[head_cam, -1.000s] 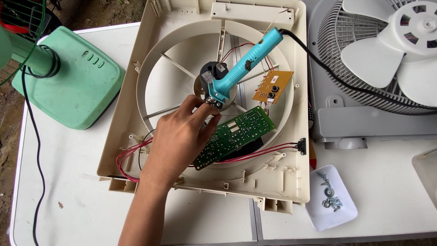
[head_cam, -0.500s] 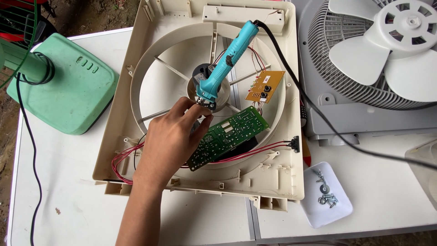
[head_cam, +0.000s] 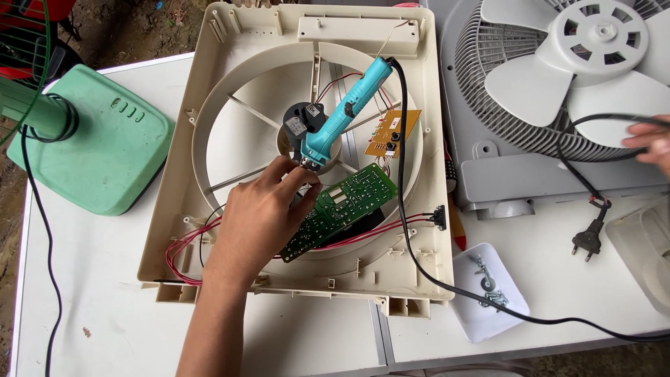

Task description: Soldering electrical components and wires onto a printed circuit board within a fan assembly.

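Soldering iron | frame centre, resting on beige fan housing | left hand pinches its tip end beside green circuit board | right hand, right edge, grips black cord | step: likely positioning; steady tip needed.

At the left we see a green fan base with a black cord trailing down the white table. To the right we find a grey fan grille and its white blade, while a small white dish (holding screws) sits nearer us.
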